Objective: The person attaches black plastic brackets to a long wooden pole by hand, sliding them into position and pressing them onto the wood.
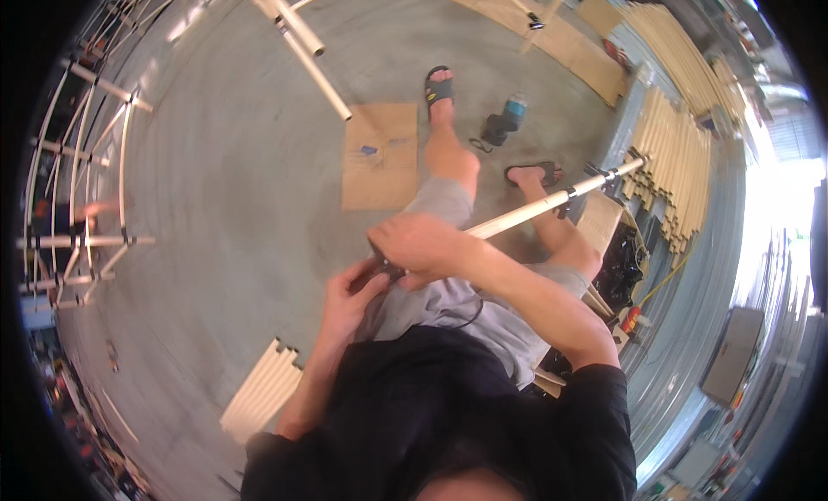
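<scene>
A long cream pipe (526, 212) slants across my lap, from my hands up to the right. Black fittings (565, 209) sit along it toward its far end. Over the near end of the pipe, my right hand (418, 242) is closed, its back toward me. Small dark fitting (390, 270) shows between the two hands, partly covered by fingers. The fingers and thumb of my left hand (352, 296) pinch this fitting from the left side. How the pipe and the fitting meet is hidden beneath my right hand.
Beyond my knees lies a flat cardboard sheet (379, 156). A bottle with blue liquid (515, 110) stands between my feet. Cream pipes are stacked at right (673, 156), others bundled at lower left (263, 389). Pipe frames (82, 242) stand at far left; a black bag (621, 272) sits by my right leg.
</scene>
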Available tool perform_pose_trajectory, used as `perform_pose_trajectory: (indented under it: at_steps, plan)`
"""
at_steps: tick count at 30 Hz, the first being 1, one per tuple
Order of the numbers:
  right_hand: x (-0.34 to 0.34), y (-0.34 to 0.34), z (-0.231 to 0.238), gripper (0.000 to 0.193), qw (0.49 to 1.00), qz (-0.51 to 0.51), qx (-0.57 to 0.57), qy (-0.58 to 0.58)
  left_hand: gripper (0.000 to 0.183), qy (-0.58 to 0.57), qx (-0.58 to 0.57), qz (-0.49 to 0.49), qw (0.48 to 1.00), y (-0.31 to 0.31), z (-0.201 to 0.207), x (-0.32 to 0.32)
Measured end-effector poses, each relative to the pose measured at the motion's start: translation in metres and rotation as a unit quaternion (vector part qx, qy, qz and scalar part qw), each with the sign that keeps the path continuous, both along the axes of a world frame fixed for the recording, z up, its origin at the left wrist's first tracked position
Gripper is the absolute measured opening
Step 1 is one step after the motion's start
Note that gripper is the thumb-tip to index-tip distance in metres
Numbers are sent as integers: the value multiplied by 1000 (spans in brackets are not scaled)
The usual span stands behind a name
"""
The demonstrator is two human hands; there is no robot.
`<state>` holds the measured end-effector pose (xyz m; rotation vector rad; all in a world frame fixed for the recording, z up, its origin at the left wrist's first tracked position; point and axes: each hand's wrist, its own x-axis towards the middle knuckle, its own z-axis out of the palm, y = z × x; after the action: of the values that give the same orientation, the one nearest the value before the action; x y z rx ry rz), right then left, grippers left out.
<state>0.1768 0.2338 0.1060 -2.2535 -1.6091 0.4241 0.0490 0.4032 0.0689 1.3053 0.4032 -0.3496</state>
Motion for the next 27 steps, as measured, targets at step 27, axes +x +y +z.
perform_pose_trajectory:
  at_steps: [27]
  plan:
    - [-2, -50, 21, 72, 995, -57, 56, -58, 9, -39, -42, 69, 996, -21, 22, 0]
